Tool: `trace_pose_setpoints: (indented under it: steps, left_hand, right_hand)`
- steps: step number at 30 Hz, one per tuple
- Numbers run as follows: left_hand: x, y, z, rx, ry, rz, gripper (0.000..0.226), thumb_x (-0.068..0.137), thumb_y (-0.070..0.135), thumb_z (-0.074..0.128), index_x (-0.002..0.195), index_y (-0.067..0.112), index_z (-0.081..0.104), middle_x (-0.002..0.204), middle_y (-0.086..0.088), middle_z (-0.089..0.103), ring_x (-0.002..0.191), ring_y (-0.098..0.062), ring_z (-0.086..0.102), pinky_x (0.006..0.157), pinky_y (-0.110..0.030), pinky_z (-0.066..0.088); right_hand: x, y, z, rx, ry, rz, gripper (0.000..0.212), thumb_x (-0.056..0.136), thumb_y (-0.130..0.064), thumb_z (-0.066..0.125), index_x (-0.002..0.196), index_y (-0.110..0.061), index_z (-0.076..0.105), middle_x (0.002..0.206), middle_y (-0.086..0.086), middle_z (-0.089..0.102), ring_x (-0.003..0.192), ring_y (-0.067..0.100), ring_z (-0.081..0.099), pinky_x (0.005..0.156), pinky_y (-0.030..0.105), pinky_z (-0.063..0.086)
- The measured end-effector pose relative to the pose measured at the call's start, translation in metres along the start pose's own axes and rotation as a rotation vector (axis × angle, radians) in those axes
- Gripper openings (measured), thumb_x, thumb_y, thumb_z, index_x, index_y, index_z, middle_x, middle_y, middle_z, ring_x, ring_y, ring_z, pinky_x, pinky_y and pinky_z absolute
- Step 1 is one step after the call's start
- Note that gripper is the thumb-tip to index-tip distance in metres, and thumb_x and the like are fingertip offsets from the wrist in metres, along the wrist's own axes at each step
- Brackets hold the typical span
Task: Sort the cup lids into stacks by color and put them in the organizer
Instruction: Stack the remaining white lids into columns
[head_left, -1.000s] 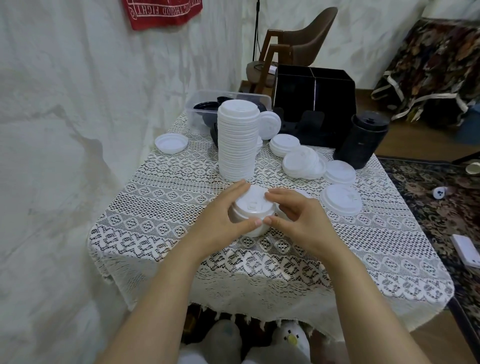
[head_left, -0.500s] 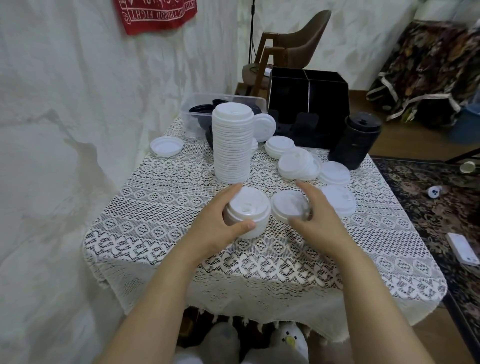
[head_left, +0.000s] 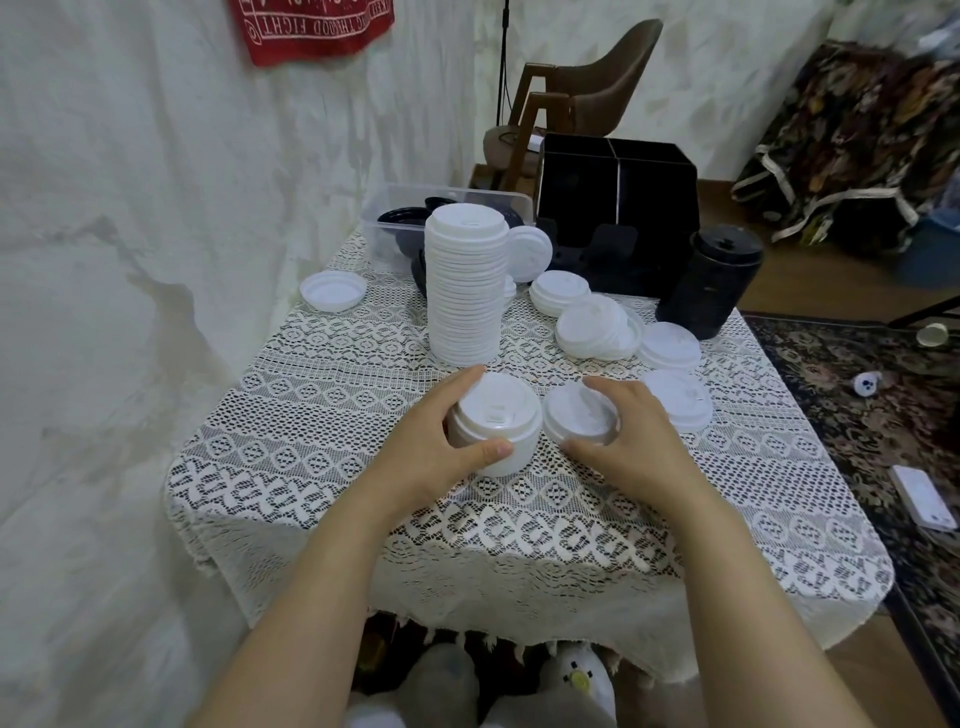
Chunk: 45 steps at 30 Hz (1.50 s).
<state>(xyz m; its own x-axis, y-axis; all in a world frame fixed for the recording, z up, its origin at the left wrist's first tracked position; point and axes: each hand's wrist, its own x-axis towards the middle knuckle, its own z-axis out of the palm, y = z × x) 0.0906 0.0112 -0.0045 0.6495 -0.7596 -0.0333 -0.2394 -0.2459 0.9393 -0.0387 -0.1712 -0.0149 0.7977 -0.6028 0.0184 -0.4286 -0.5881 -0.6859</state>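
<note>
My left hand (head_left: 434, 449) grips a short stack of white lids (head_left: 496, 423) at the table's middle. Right beside it, my right hand (head_left: 631, 436) holds a single white lid (head_left: 579, 418) by its rim, slightly tilted. Behind them rises a tall stack of white lids (head_left: 465, 283). More loose white lids (head_left: 597, 327) lie to the right, and one white lid (head_left: 332, 291) lies upside down at the far left. A stack of black lids (head_left: 711, 283) stands at the back right, next to the black organizer (head_left: 618, 208).
A clear plastic bin (head_left: 395, 218) with black lids sits at the back left. A lace cloth (head_left: 311, 415) covers the table, which stands against a white wall on the left. A chair (head_left: 582, 88) stands behind, and a patterned rug (head_left: 883, 415) with small items lies right.
My right hand left the short stack, moved right and took hold of a single white lid beside it. My left hand stayed on the short stack.
</note>
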Motion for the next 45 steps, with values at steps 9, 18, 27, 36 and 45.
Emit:
trace_pose_setpoints:
  steps: [9,18,27,36,45]
  left_hand:
    - [0.000,0.001,-0.002,-0.007,-0.017,-0.006,0.084,0.073,0.021,0.081,0.144,0.034,0.038,0.140,0.019,0.039,0.131,-0.006,0.039,0.114,-0.032,0.034]
    - [0.002,-0.003,-0.003,-0.066,-0.028,-0.023,0.089,0.067,0.015,0.085,0.142,0.033,0.041,0.145,0.011,0.042,0.132,-0.010,0.041,0.114,-0.035,0.035]
    - [0.005,-0.007,-0.003,-0.057,-0.018,-0.010,0.090,0.064,0.013,0.088,0.132,0.044,0.038,0.131,0.019,0.050,0.125,-0.008,0.048,0.107,-0.033,0.042]
    - [0.009,-0.015,-0.004,-0.061,-0.033,0.016,0.101,0.058,0.030,0.087,0.144,0.033,0.035,0.135,0.009,0.054,0.123,-0.009,0.054,0.103,-0.039,0.047]
    - [0.009,-0.016,-0.006,-0.027,-0.038,0.013,0.097,0.065,0.025,0.086,0.145,0.036,0.033,0.137,0.010,0.051,0.123,-0.007,0.052,0.103,-0.038,0.047]
  right_hand:
    - [-0.002,0.005,-0.006,0.086,-0.049,-0.004,0.076,0.077,-0.024,0.078,0.143,-0.031,0.042,0.135,-0.006,0.041,0.131,0.015,0.038,0.112,0.036,0.031]
    - [-0.002,0.001,-0.004,0.056,-0.052,-0.024,0.062,0.079,-0.024,0.078,0.136,-0.027,0.053,0.142,-0.005,0.038,0.124,0.015,0.043,0.104,0.028,0.034]
    - [-0.007,-0.039,0.005,0.285,0.156,-0.174,0.053,0.078,-0.021,0.079,0.127,-0.028,0.059,0.128,-0.006,0.039,0.118,0.003,0.040,0.086,-0.007,0.025]
    - [-0.011,-0.052,0.029,0.190,-0.012,-0.248,0.057,0.080,-0.029,0.078,0.133,-0.027,0.057,0.139,-0.013,0.035,0.123,-0.004,0.030,0.084,-0.012,0.015]
    - [-0.011,-0.050,0.032,0.193,-0.088,-0.246,0.048,0.082,-0.039,0.073,0.128,-0.035,0.060,0.138,-0.015,0.034,0.126,-0.002,0.031,0.094,0.000,0.022]
